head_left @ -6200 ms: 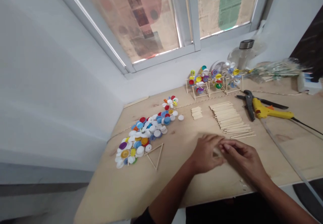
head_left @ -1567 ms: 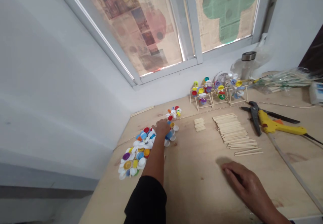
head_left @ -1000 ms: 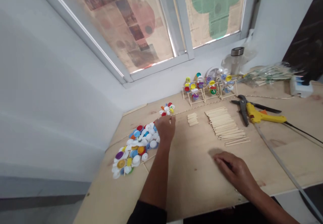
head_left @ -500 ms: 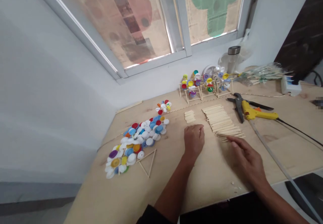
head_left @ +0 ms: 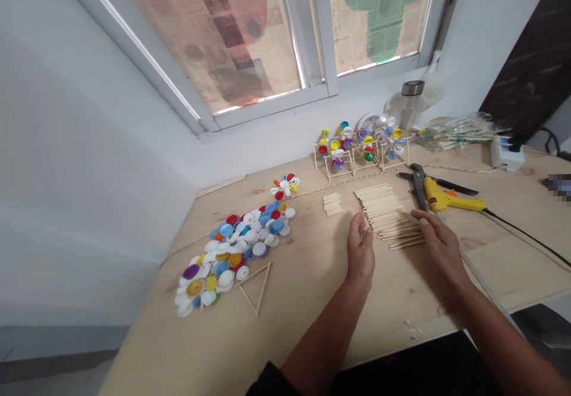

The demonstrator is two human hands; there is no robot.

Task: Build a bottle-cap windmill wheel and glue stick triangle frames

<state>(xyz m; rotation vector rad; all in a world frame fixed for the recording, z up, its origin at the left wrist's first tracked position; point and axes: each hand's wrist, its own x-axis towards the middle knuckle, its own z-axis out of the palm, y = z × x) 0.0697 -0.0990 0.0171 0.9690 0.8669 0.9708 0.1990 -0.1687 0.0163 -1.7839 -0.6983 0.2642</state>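
Observation:
A row of thin wooden sticks (head_left: 384,209) lies side by side on the wooden table. At the row's left end is my left hand (head_left: 360,250), upright on its edge with fingers extended and holding nothing. My right hand (head_left: 439,244) is at the opposite end, its fingers stretched out near or against the stick tips. A small group of shorter sticks (head_left: 332,204) rests just left of the row. Farther left, a triangle of sticks (head_left: 263,289) lies beside a spread of coloured bottle caps (head_left: 250,238).
A yellow glue gun (head_left: 450,197) and dark-jawed cutters (head_left: 418,185) lie to the right. Stick frames with bottle-cap wheels (head_left: 341,158) stand at the back, near a bottle (head_left: 411,104), a bag of sticks (head_left: 464,131) and a power socket (head_left: 507,153). A loose cap flower (head_left: 285,187) sits nearer.
My left hand has moved right to the row's end and straightened its fingers. The right hand has shifted up toward the other end. The nearest sticks sit slightly differently.

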